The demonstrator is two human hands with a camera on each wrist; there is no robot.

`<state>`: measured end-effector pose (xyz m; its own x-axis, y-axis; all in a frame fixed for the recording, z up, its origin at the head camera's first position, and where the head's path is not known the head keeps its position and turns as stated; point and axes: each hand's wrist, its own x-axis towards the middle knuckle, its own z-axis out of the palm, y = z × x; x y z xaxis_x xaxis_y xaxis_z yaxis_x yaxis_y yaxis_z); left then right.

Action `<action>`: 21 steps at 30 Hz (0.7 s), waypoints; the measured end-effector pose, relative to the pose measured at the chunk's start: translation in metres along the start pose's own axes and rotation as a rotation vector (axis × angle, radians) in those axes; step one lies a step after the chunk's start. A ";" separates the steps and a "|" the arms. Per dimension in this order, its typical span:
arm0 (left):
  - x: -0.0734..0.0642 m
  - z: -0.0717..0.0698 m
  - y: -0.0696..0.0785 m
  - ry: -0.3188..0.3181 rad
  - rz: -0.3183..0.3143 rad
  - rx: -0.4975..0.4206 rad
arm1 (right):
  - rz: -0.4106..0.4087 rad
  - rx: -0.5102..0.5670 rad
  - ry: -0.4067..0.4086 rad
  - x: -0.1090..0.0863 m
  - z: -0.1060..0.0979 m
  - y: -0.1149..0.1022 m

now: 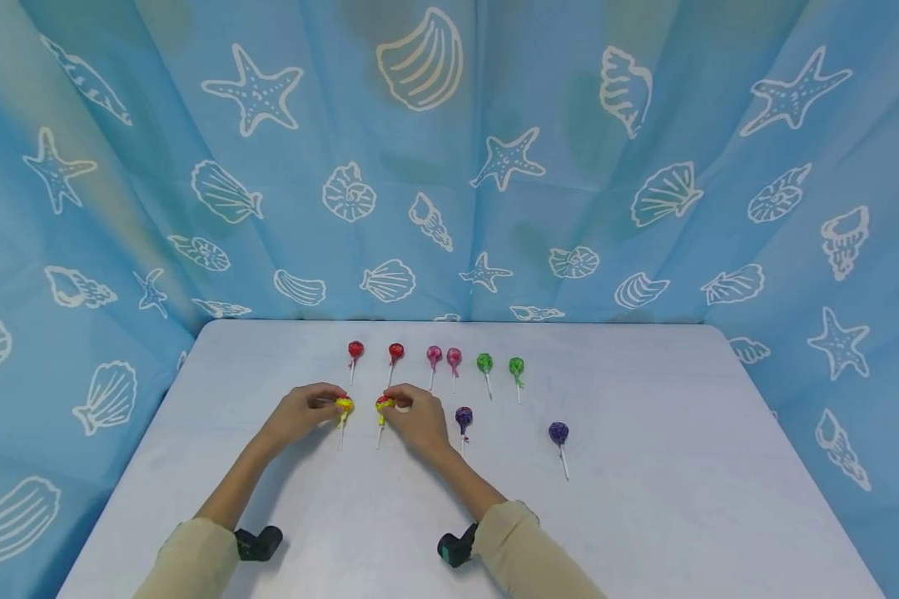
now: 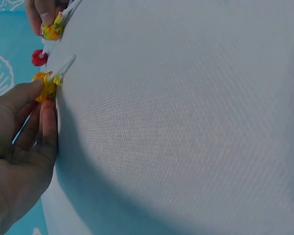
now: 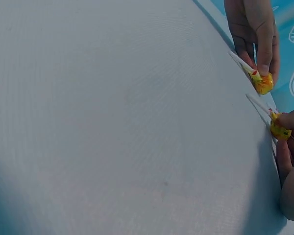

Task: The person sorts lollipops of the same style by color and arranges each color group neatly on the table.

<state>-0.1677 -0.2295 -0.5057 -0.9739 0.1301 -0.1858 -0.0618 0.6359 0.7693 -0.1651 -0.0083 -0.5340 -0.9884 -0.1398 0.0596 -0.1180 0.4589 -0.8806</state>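
Note:
My left hand (image 1: 304, 416) pinches the head of a yellow lollipop (image 1: 344, 405), whose white stick points toward me. A short way to its right, my right hand (image 1: 419, 418) pinches a second yellow lollipop (image 1: 380, 420) by its wrapped head. Both lie at the table, side by side with a gap between them. In the left wrist view, thumb and fingers meet on either side of the yellow wrapper (image 2: 47, 88). The right wrist view shows the other yellow wrapper (image 3: 280, 129) between thumb and fingers.
Behind the hands is a row of lollipops: two red (image 1: 355, 349), two pink (image 1: 434, 354) and two green (image 1: 484, 363). One purple lollipop (image 1: 464, 418) lies just right of my right hand, another purple lollipop (image 1: 558, 433) farther right. A blue curtain (image 1: 539, 225) hangs behind the white table (image 1: 682, 466).

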 end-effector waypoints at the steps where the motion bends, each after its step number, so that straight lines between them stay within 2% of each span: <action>1: 0.000 0.000 0.000 0.000 -0.001 -0.006 | 0.000 -0.005 0.005 0.000 0.001 0.000; 8: -0.001 0.001 0.000 0.006 -0.023 -0.049 | 0.012 -0.024 0.016 -0.001 0.001 -0.003; 21: 0.000 0.005 -0.006 0.024 -0.008 -0.107 | 0.016 -0.029 0.026 -0.001 0.004 0.000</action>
<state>-0.1663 -0.2299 -0.5134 -0.9783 0.1061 -0.1781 -0.0910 0.5518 0.8290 -0.1640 -0.0113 -0.5359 -0.9923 -0.1096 0.0579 -0.1043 0.4859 -0.8677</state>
